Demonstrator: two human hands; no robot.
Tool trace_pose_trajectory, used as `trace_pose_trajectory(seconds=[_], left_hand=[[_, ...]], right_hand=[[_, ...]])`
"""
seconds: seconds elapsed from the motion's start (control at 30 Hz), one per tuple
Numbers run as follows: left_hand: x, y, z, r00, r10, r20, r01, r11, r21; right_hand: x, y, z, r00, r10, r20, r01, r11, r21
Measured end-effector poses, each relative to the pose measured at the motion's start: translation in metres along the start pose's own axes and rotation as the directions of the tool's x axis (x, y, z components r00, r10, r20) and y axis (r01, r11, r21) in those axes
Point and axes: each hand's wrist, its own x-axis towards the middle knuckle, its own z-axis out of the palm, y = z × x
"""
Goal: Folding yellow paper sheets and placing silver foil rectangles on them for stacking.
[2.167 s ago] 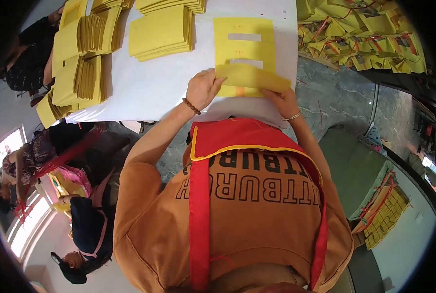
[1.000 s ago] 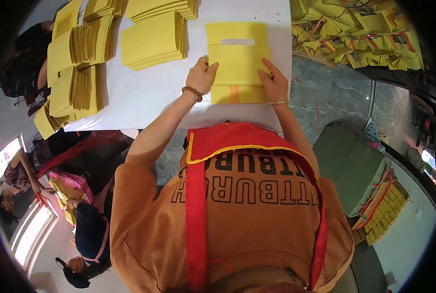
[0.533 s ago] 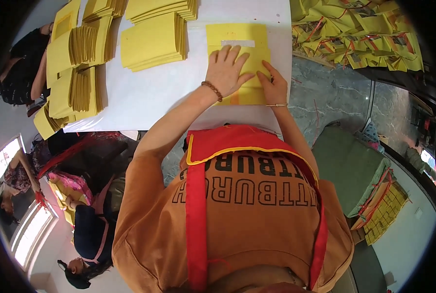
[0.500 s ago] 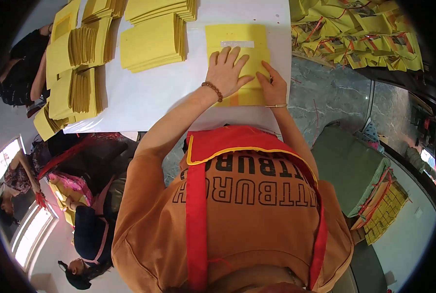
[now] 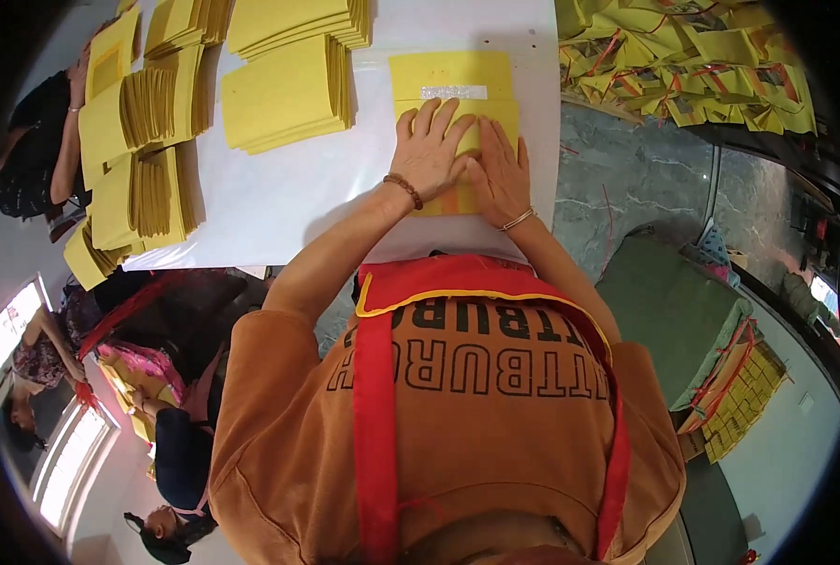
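A flat, folded piece of yellow paper (image 5: pixel 453 68), much like an envelope, lies near the right edge of the white table (image 5: pixel 269 198). Across its upper part runs a pale, shiny strip (image 5: pixel 453 92). My left hand (image 5: pixel 426 155), with a beaded bracelet at the wrist, rests on the paper just below the strip, fingers spread. Beside it my right hand (image 5: pixel 503 174) lies stretched out flat on the paper's right side. Both thumbs come close together over the middle. The hands cover much of the lower part, where a little orange shows.
Stacks of yellow folded paper (image 5: pixel 288 89) stand at the table's far side, with more bundles (image 5: pixel 142 202) along the left. Right of the table hang or lie many yellow pieces with red strings (image 5: pixel 693 66). A green-covered bulk (image 5: pixel 664 311) stands lower right. Other people (image 5: pixel 180 461) are at the left.
My right hand has moved left from the paper's edge and now lies flat on it, nearer my left hand. The left hand has slid slightly down the paper.
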Motion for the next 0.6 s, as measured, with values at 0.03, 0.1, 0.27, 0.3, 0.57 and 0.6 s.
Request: trace_pose_trajectory(seconds=[0.03, 0.1, 0.27, 0.3, 0.57, 0.6], left_hand=[[-0.001, -0.005, 0.005, 0.999, -0.010, -0.035, 0.007, 0.998, -0.069], [-0.002, -0.015, 0.009, 0.998, -0.017, -0.068, 0.007, 0.991, -0.136], [-0.012, -0.016, -0.009, 0.989, 0.060, -0.134, -0.086, 0.978, -0.191], [-0.016, -0.014, -0.012, 0.989, 0.064, -0.135, -0.088, 0.979, -0.186], [-0.032, -0.012, -0.008, 0.984, 0.152, 0.092, -0.161, 0.982, 0.096], [-0.033, -0.012, -0.007, 0.983, 0.157, 0.098, -0.167, 0.981, 0.101]], right_hand=[[-0.001, 0.002, 0.003, 1.000, 0.000, -0.002, 0.000, 0.999, -0.051], [0.002, 0.000, 0.003, 1.000, 0.002, -0.007, -0.003, 0.995, -0.102], [0.003, -0.003, 0.007, 0.998, -0.012, 0.065, 0.036, 0.927, -0.372], [0.004, -0.003, 0.007, 0.998, -0.014, 0.060, 0.036, 0.928, -0.371], [0.003, 0.008, 0.006, 0.997, 0.039, -0.073, -0.045, 0.996, -0.082], [0.003, 0.013, 0.006, 0.997, 0.027, -0.074, -0.033, 0.996, -0.078]])
